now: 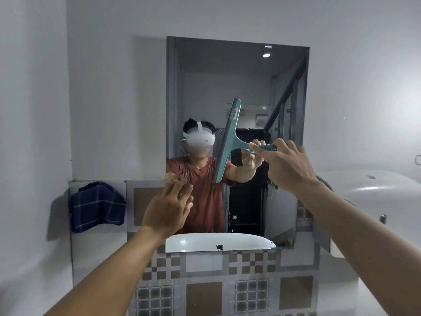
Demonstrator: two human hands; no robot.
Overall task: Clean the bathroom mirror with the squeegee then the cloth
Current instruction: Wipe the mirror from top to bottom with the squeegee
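The bathroom mirror [237, 71] hangs on the wall straight ahead, reflecting a person in a headset. My right hand [287, 165] grips the handle of a teal squeegee [227, 142]. Its blade stands nearly upright, slightly tilted, against the middle of the glass. My left hand [168, 208] is raised at the mirror's lower left edge, fingers straight and apart, holding nothing; its fingertips touch or nearly touch the glass. A dark blue checked cloth [98, 206] hangs on the tiled ledge to the left of the mirror.
A tiled wall section [205, 281] with brown and grey squares runs below the mirror. A white rounded fixture [376, 195] sticks out at the right. Plain grey walls lie to the left and above.
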